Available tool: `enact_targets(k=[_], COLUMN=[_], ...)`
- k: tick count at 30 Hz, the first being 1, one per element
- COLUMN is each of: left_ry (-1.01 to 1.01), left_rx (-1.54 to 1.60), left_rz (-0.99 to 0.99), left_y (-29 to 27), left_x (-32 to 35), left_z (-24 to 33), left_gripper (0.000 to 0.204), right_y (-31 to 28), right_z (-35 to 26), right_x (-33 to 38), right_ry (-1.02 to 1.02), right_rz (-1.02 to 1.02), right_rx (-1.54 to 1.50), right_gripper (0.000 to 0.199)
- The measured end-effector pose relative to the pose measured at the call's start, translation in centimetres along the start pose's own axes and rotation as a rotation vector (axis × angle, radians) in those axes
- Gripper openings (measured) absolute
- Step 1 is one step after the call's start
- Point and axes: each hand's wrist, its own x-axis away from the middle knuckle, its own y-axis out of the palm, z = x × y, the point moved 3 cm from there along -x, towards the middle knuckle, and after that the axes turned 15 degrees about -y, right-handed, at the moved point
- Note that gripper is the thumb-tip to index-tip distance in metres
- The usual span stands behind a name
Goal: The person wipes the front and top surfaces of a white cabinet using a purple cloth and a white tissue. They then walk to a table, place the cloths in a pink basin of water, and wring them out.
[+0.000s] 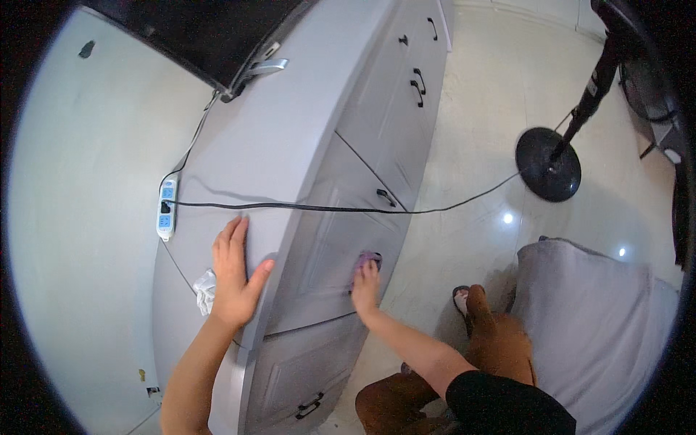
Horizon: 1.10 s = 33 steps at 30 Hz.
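Observation:
My left hand (pixel 233 279) rests on the light grey top (pixel 268 156) of a long, low cabinet, fingers stretched out and thumb apart, holding nothing. Beside its wrist, toward the wall, lies a crumpled white cloth or tissue (pixel 206 291). Lower down, my right hand (pixel 366 288) presses a purple cloth (pixel 369 257) against the cabinet's panelled front (pixel 319 264). The cloth sits near the front's outer edge and partly covers a dark spot that may be a handle. A black handle (pixel 386 197) shows on the same front, farther along.
A black cable (pixel 290 207) runs from a white power strip (pixel 166 225) across the cabinet toward the round black base (pixel 549 170) of a standing fan. A dark screen (pixel 196 36) stands on the cabinet's far part. Grey fabric (pixel 580 312) drapes a seat at right.

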Motion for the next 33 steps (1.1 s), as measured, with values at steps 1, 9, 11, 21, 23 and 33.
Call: enact_targets(k=[1,9,11,21,23,33], left_ry=[-0.023,-0.070,-0.100,-0.163,-0.163,-0.200], left_rx=[0.001,0.044,0.016,0.041,0.045,-0.009], left_rz=[-0.013,-0.032,-0.027,-0.012,-0.003,-0.014], left_y=[0.1,0.6,-0.4,0.7,0.9,1.1], left_x=[0.3,-0.3,0.7,-0.5,-0.3,-0.8], left_z=[-0.1,0.6,0.3,0.0,-0.3,-0.5], left_gripper=[0.066,0.070,0.069,0.082,0.082,0.085], right_y=[-0.4,-2.2,0.0,-0.2,-2.4,2.6], right_z=[-2.9,-4.9,0.5,12.0,4.1,24.1], right_x=[0.5,-2.1,-1.6,-5.7,-6.4,-4.0], right_ry=[-0.091,-0.391,-0.084,0.226,0.110,0.801], right_rz=[0.021,-0.014,0.172,0.191,0.139,0.400], right_rx=[-0.054,-0.171,-0.312,-0.194,-0.459,-0.615], right_gripper=[0.034,0.023,0.022,0.015,0.014,0.017])
